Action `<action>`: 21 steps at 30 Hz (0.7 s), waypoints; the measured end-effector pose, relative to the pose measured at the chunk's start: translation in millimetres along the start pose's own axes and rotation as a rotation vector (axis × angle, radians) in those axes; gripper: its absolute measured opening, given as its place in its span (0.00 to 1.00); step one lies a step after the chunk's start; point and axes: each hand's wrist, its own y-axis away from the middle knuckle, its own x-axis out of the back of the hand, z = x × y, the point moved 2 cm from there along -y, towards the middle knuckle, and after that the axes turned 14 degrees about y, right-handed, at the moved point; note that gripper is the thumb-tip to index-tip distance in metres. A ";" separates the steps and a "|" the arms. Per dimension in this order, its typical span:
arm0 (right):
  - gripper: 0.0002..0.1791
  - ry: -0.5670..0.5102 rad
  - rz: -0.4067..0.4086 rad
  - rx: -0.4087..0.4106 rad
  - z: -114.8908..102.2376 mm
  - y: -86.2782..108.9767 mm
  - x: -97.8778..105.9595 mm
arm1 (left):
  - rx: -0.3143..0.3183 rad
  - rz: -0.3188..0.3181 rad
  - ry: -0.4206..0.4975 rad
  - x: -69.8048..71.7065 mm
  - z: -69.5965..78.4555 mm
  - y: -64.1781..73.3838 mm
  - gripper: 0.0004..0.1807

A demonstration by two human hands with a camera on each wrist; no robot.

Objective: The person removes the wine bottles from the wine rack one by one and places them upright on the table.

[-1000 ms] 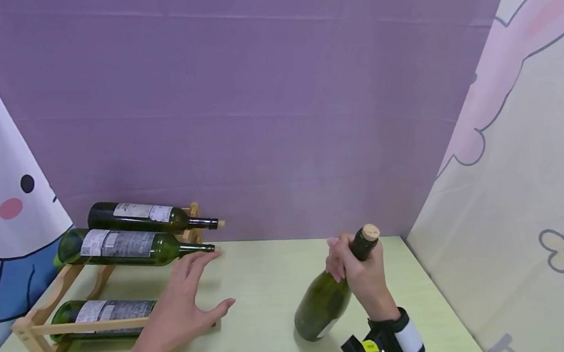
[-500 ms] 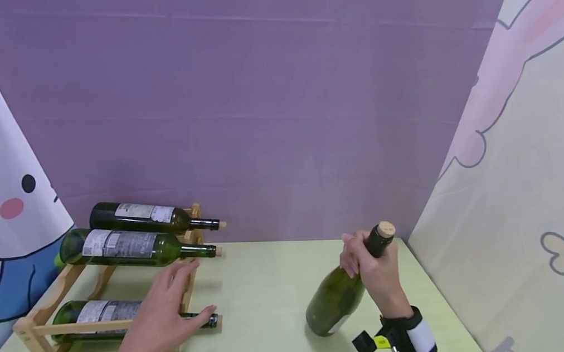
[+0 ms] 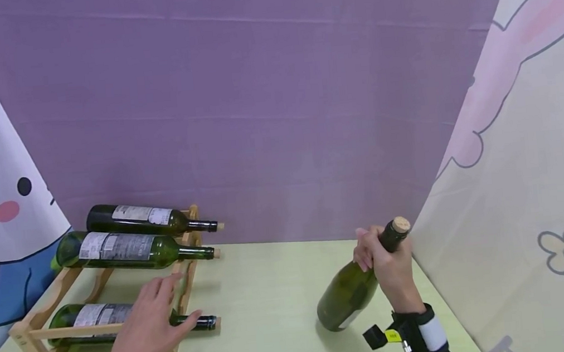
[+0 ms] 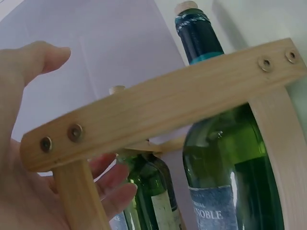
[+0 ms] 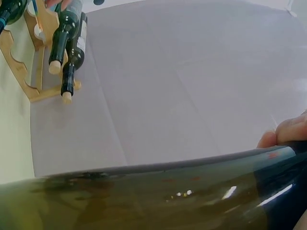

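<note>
My right hand (image 3: 394, 278) grips a corked green wine bottle (image 3: 345, 296) by its neck. The bottle leans, cork up and to the right, its base low over the table; whether it touches cannot be told. At the left, my left hand (image 3: 146, 325) hovers by the front of a wooden wine rack (image 3: 37, 348), fingers spread and holding nothing. In the left wrist view its fingers (image 4: 115, 191) show behind a rack rail. It partly covers the front wine bottle (image 3: 93, 315) lying in the rack. Two more bottles, one label-up (image 3: 122, 247) and one farther back (image 3: 139, 215), lie above.
The pale green table (image 3: 263, 306) stretches between rack and held bottle. Behind it hangs a purple cloth (image 3: 266, 116). A patterned side panel (image 3: 530, 188) borders the right, and another printed panel (image 3: 10, 233) stands left, close to the rack.
My left hand has drawn back from the neck of the middle bottle, down and left toward the front bottle. My right hand has carried its bottle a little to the right.
</note>
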 end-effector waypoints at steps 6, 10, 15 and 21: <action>0.22 0.001 0.019 0.030 2.9 -3.2 9.2 | 0.069 0.017 -0.024 1.0 -6.9 1.1 0.43; 0.22 0.005 0.033 0.037 5.0 -7.4 15.8 | 0.088 0.050 -0.062 0.9 -9.8 1.8 0.33; 0.22 0.036 0.053 0.039 6.6 -12.6 24.1 | 0.093 0.087 -0.101 0.4 -11.9 1.0 0.25; 0.21 0.091 0.066 0.006 11.6 -17.9 31.3 | 0.179 -0.028 -0.134 1.8 -14.8 1.2 0.24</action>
